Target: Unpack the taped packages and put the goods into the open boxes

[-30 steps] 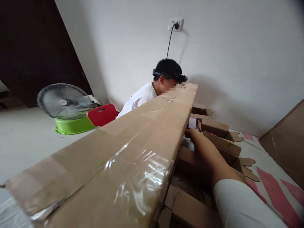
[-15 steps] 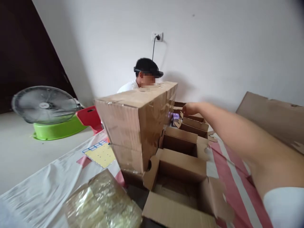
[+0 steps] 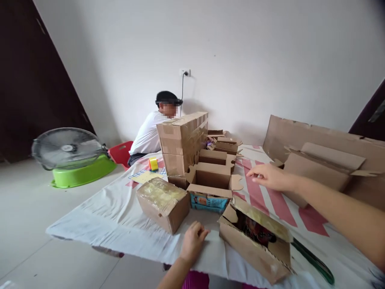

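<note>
My left hand (image 3: 193, 240) rests on the white sheet (image 3: 114, 218) at the near edge, fingers curled loosely, holding nothing, between a taped cardboard box (image 3: 164, 204) and an opened box lying on its side (image 3: 255, 237). My right hand (image 3: 267, 177) hovers in the air with its fingers stretched out and empty, just right of a row of small open cardboard boxes (image 3: 210, 180). A tall taped carton (image 3: 182, 140) stands behind that row.
Another person in a white shirt (image 3: 150, 134) sits behind the tall carton by the wall. A fan (image 3: 67, 148) in a green tub and a red stool (image 3: 122, 152) stand on the left. Flat cardboard sheets (image 3: 325, 154) lie at the right. A green-handled tool (image 3: 313, 261) lies near the opened box.
The view has pulled back from the tall carton, bringing the whole sheet into sight. My right arm has drawn back from the far small boxes. My left hand has come into view.
</note>
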The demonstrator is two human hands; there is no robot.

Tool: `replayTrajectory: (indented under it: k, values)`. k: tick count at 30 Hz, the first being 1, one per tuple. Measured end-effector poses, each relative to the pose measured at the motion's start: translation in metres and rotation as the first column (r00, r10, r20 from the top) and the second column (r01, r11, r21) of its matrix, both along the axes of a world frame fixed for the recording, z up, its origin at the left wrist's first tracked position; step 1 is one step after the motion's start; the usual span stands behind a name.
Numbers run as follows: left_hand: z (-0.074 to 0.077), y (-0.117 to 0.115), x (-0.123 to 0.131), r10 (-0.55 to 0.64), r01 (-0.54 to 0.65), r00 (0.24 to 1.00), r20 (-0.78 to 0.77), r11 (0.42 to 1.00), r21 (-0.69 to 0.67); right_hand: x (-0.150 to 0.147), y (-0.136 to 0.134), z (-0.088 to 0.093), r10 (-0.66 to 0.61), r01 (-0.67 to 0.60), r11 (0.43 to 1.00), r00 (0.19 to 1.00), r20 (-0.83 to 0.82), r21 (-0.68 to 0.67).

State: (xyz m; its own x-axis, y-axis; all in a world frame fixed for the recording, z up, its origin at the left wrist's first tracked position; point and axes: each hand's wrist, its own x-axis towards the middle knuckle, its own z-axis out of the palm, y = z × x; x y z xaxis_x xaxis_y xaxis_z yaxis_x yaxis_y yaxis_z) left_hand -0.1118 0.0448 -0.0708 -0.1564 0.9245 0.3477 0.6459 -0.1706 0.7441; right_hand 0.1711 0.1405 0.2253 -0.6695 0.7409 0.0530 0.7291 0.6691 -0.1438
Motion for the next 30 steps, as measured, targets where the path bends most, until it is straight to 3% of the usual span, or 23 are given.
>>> replayTrajectory:
  k: [5,9,14,18,20,22,24,26,28,30]
  values:
    - [0.005,-0.005,0.002,0.017,-0.018,1.0,0.015,0.999,0.029,0.027,-0.066,-0.062,0.095,-0.102,0.991,0.992,-0.079,-0.091]
    - [0.004,-0.004,0.002,0.04,-0.041,0.999,0.015,0.998,0.04,0.041,-0.077,-0.098,0.006,-0.024,0.996,0.982,-0.189,-0.091]
    - [-0.001,-0.002,-0.001,0.103,-0.106,0.994,0.047,0.992,0.062,0.048,-0.051,-0.111,-0.201,0.157,0.974,0.931,-0.305,-0.161]
    - [0.006,-0.006,-0.001,0.079,-0.091,0.991,0.112,0.99,0.105,0.047,-0.036,-0.11,-0.23,0.154,0.953,0.928,-0.294,-0.26]
    - [0.023,-0.008,-0.001,0.052,-0.072,0.987,0.153,0.99,0.125,0.046,-0.036,-0.11,-0.183,0.092,0.947,0.943,-0.277,-0.309]
    - [0.051,-0.008,-0.001,-0.001,-0.041,0.977,0.211,0.98,0.196,0.043,-0.039,-0.111,-0.172,0.078,0.923,0.96,-0.223,-0.377]
    - [0.086,-0.004,0.002,-0.102,0.007,0.958,0.267,0.942,0.335,0.039,-0.044,-0.114,-0.226,0.148,0.888,0.965,-0.132,-0.436]
    - [0.121,0.003,0.012,-0.183,0.08,0.956,0.23,0.916,0.393,0.035,-0.048,-0.12,-0.293,0.236,0.871,0.954,-0.071,-0.432]
    - [0.148,0.009,0.029,-0.267,0.224,0.959,0.094,0.919,0.325,0.033,-0.05,-0.127,-0.31,0.253,0.883,0.947,-0.084,-0.396]
    - [0.166,0.009,0.048,-0.416,0.424,0.905,-0.087,0.898,0.12,0.035,-0.051,-0.132,-0.296,0.227,0.895,0.946,-0.131,-0.384]
